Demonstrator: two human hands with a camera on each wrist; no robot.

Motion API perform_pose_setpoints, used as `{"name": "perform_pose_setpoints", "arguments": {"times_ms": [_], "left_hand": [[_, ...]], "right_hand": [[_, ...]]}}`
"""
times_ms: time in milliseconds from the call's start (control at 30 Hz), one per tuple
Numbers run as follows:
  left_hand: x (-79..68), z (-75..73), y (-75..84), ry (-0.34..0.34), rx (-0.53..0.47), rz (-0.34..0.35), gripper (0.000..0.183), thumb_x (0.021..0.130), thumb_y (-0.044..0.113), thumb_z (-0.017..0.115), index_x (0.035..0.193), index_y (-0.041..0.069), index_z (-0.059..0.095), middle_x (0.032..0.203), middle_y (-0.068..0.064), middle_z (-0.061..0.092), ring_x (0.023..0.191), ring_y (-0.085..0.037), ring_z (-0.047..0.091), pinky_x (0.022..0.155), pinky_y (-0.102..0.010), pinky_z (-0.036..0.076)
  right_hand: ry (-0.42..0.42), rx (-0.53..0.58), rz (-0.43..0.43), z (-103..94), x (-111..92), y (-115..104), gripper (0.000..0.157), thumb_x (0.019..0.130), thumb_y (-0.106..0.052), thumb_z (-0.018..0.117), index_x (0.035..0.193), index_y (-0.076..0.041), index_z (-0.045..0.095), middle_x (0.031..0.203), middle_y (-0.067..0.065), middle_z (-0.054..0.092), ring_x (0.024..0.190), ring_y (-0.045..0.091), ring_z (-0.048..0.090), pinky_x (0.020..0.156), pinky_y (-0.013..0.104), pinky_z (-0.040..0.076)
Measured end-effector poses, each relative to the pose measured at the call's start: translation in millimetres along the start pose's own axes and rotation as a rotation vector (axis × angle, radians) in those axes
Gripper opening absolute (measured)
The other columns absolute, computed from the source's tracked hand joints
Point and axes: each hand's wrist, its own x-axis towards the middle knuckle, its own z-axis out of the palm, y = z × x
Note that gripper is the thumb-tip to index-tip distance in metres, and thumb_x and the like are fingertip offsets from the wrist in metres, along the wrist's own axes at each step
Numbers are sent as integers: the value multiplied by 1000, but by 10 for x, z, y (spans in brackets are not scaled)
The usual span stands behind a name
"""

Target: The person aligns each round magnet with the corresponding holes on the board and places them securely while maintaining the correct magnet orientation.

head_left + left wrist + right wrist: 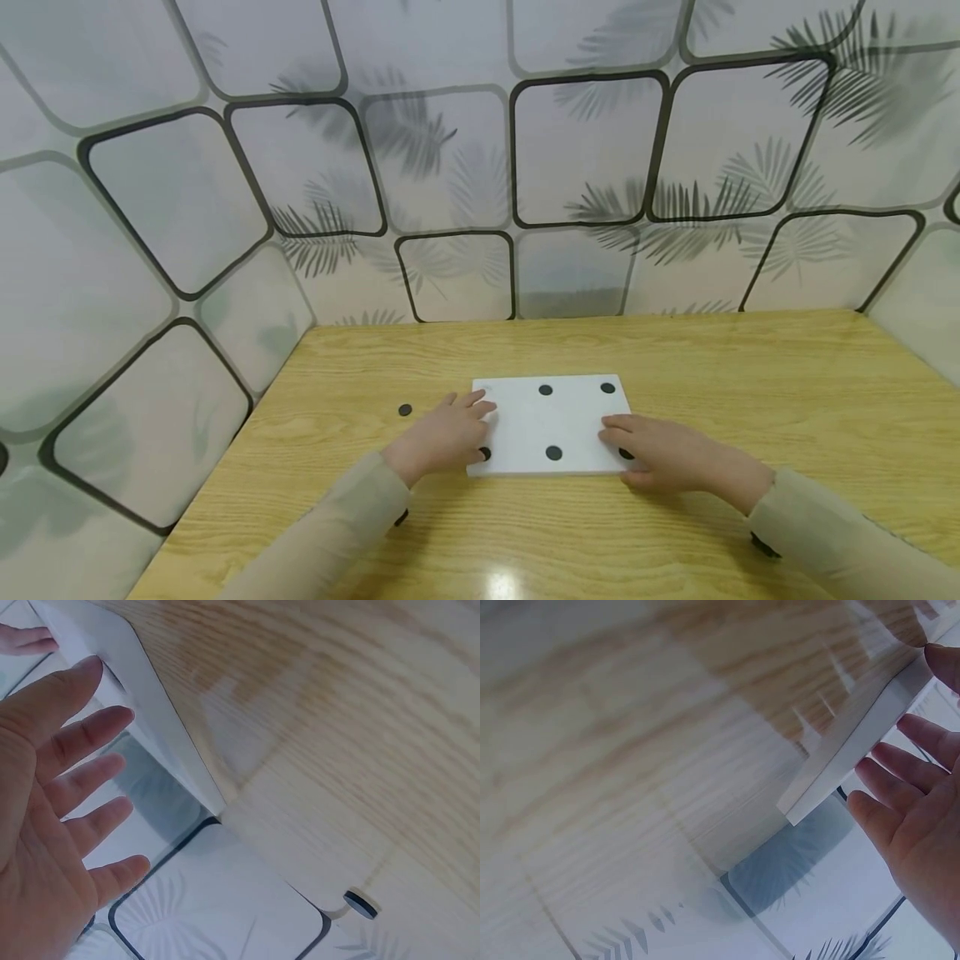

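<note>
A flat white board (525,425) lies on the wooden table, with several round black discs on its top, among them a front-middle disc (553,452) and a back-right disc (607,387). Its back-left corner has a faint round mark instead of a black disc. My left hand (450,429) reaches over the board's left end, fingers spread, thumb close to the front-left disc (486,453). At the right end, my right hand (663,450) has its fingers extended over the top and its thumb at the front edge, partly covering the front-right disc (626,454).
One loose black disc (405,410) lies on the table (360,367) left of the board; the left wrist view also shows this disc (361,904). Behind the table and along its sides hangs a patterned cloth (450,192) with leaf shapes and dark rounded outlines.
</note>
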Motion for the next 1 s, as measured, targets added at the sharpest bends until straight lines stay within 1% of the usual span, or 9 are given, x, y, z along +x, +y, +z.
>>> {"name": "perform_pose_setpoints", "arguments": {"times_ms": [233,300,433,567,667,767,900,1000], "left_hand": [[-46,13,-158,40,-73,-59,27,80,31,65,96,9,66,131,-7,42,126,-29,27,96,-50,30],[-65,25,-211,47,-92,-77,23,80,29,65,91,9,66,132,-8,41,126,-30,27,96,-51,30],[-90,62,-325,41,-135,-117,17,79,26,66,84,10,64,133,-10,39,126,-32,26,96,-53,29],[-106,127,-440,33,-174,-160,18,79,24,67,87,8,64,133,-12,38,127,-33,24,95,-55,27],[-130,185,-528,32,-177,-196,18,79,22,67,90,8,65,133,-12,38,126,-33,25,95,-55,28],[-167,220,-617,37,-184,-226,16,79,21,67,87,8,64,132,-14,39,125,-35,27,93,-56,29],[-235,236,-721,39,-241,-262,15,79,21,67,80,7,62,132,-17,37,124,-38,26,93,-59,27],[-282,250,-781,31,-264,-284,16,79,21,67,83,6,62,132,-20,36,124,-40,25,93,-60,26]], "right_hand": [[-3,3,8,-6,5,-3,51,82,-27,62,124,-1,48,131,16,41,117,32,41,92,45,37],[-6,6,14,-9,5,-6,51,82,-27,62,124,-2,48,131,16,41,117,31,41,93,44,36],[-6,9,8,-19,1,-15,51,81,-27,62,124,-2,48,131,15,41,117,31,41,92,45,37],[-5,7,11,-24,-1,-24,51,81,-28,62,124,-3,49,131,15,42,116,31,42,92,44,37],[-3,5,11,-22,0,-24,51,81,-28,63,123,-2,49,130,15,42,116,31,42,92,44,37],[-2,5,11,-17,2,-21,52,81,-28,63,123,-2,49,130,16,42,116,31,42,92,45,37],[-1,7,10,-17,3,-20,52,81,-27,63,124,-2,49,130,16,42,116,32,41,92,45,37],[1,6,5,-19,2,-20,51,81,-28,62,123,-2,49,130,16,42,116,32,42,92,45,37]]}}
